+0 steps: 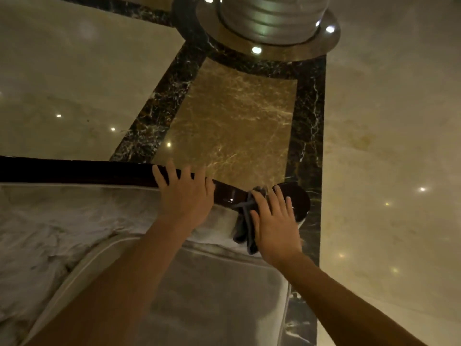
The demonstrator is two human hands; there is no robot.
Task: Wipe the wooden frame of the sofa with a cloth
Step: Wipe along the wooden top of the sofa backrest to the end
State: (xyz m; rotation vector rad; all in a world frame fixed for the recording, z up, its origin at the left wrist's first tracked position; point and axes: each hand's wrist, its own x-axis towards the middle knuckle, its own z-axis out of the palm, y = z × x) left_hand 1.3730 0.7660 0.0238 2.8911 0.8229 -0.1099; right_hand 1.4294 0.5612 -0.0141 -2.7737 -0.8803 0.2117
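- Your left hand (185,196) lies on the dark glossy frame (74,171) of the sofa, fingers (159,174) spread and curled over its far edge; it holds nothing but the rail.
- Your right hand (273,221) lies flat, fingers extended and slightly apart, pressing the cloth (245,221) against the frame near its rounded end (298,198).
- The cloth is dark grey and bunched. Part of it sits on the frame under your right fingertips; the rest hangs down over the pale upholstery (62,221) beside your right thumb.
- The two hands are near each other but apart, with a short glossy stretch of frame between them (a small highlight shows there).
- The frame runs from the left edge of the view towards the right, curving down into the rounded end.
- A light cushion (212,295) with piped edging lies below your forearms.
- Beyond the frame is a polished marble floor (237,116) with dark veined borders, and a ribbed metal column base (269,18) at the top.
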